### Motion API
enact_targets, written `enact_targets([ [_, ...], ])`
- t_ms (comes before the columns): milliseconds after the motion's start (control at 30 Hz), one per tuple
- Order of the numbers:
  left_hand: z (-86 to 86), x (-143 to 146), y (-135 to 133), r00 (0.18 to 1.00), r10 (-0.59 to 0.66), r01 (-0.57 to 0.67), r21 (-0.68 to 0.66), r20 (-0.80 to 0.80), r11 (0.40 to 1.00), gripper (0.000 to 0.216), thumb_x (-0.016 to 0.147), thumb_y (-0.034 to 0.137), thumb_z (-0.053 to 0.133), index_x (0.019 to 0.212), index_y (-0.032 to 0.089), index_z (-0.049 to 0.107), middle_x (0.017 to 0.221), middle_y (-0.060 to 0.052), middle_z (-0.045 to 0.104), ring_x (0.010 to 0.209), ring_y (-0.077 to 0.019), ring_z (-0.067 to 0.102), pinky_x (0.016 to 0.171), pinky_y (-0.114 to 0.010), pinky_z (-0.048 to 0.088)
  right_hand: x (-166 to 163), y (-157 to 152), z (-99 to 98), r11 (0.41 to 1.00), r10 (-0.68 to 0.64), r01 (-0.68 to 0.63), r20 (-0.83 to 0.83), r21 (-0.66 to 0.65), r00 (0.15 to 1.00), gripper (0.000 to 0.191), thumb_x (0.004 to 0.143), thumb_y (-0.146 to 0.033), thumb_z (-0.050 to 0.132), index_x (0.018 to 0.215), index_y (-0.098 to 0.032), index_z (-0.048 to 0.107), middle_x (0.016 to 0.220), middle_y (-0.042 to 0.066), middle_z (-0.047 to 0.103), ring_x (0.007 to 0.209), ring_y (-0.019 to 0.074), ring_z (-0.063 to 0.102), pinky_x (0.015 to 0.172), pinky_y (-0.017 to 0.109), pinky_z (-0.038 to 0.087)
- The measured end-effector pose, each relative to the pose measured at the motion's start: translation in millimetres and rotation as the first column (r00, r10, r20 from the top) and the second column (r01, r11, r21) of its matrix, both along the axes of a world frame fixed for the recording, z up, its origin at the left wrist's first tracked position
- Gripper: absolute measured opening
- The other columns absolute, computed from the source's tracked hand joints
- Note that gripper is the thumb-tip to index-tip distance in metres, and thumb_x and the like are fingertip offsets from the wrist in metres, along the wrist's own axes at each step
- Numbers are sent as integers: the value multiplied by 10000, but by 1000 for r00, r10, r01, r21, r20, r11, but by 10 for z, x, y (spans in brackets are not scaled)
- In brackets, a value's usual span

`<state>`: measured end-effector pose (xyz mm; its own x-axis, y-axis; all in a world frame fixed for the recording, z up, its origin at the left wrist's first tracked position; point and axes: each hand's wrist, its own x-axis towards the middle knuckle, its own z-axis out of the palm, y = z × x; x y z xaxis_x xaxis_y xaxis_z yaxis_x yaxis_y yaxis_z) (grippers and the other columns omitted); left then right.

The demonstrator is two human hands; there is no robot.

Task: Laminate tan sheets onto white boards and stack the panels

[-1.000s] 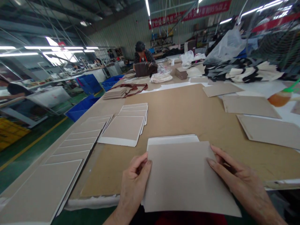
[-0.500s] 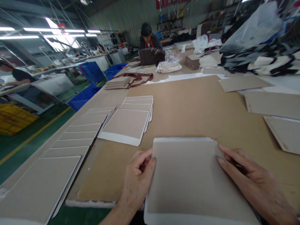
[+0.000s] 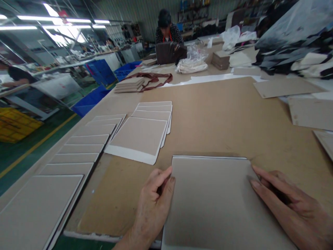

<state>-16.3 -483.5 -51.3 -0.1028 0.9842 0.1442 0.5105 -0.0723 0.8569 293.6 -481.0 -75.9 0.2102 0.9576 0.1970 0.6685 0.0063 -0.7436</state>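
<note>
A grey board (image 3: 213, 201) lies flat on the brown table cover (image 3: 221, 118) right in front of me. It rests on a white sheet, of which only a thin edge (image 3: 208, 157) shows along the far side. My left hand (image 3: 153, 205) pinches the board's left edge between thumb and fingers. My right hand (image 3: 291, 208) holds the right edge, with the index finger stretched along the top.
Overlapping boards on white sheets (image 3: 142, 135) lie to the left, and a longer row (image 3: 78, 152) runs along the table's left edge. Loose boards (image 3: 309, 111) lie at the right. A person (image 3: 168, 29) works at the far end. Blue bins (image 3: 88, 106) stand on the floor.
The grey board, held raised over the white sheet a second ago, has come down and slid forward until it covers the sheet. Both hands stayed on its edges. My view tilted down.
</note>
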Motion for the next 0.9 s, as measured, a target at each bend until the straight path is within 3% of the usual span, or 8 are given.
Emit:
enact_targets([
  [333, -39, 2, 8, 993, -39, 49, 86, -113, 995, 275, 971, 283, 564, 1215, 260, 690, 856, 3, 619, 796, -127, 603, 682, -226, 490, -30, 14, 9, 999, 34, -36, 49, 32, 998, 406, 892, -593, 608, 1204, -347, 692, 894, -18, 625, 811, 169, 637, 609, 248, 503],
  [600, -23, -5, 28, 984, -29, 45, 89, -177, 995, 292, 946, 328, 604, 1221, 277, 689, 850, 20, 616, 776, -124, 624, 663, -205, 513, -132, 54, 140, 987, 91, -92, 12, 128, 996, 324, 925, -394, 617, 1195, -239, 708, 797, -9, 600, 732, 140, 631, 603, 225, 513],
  [900, -52, -62, 38, 966, -37, 67, 108, -254, 992, 307, 945, 362, 600, 1244, 337, 665, 862, 32, 610, 781, -133, 630, 677, -228, 522, -142, 73, 243, 990, 116, -118, 23, 78, 993, 304, 934, -345, 570, 1167, -191, 689, 739, -3, 562, 638, 152, 603, 540, 252, 499],
])
